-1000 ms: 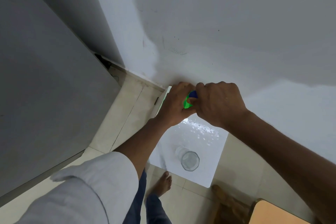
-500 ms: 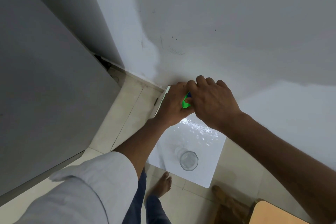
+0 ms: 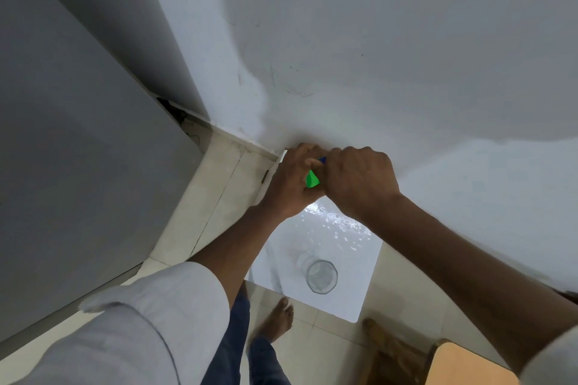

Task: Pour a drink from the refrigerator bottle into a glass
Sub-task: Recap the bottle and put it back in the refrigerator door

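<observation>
A green bottle (image 3: pixel 312 180) with a blue cap (image 3: pixel 322 160) is held above the far end of a small white table (image 3: pixel 341 228). My left hand (image 3: pixel 292 183) is wrapped around the bottle's upper body, hiding most of it. My right hand (image 3: pixel 356 180) is closed over the blue cap from the right. An empty clear glass (image 3: pixel 321 277) stands upright on the near part of the table, below and in front of both hands.
A grey refrigerator (image 3: pixel 78 166) fills the left side. A white wall (image 3: pixel 375 56) rises right behind the table. My bare foot (image 3: pixel 280 319) is on the tiled floor by the table's near edge. A wooden stool corner (image 3: pixel 463 366) sits at the bottom right.
My right hand has turned on the cap, its fingers curling back into a fist over it. The bottle and my left hand have stayed in place.
</observation>
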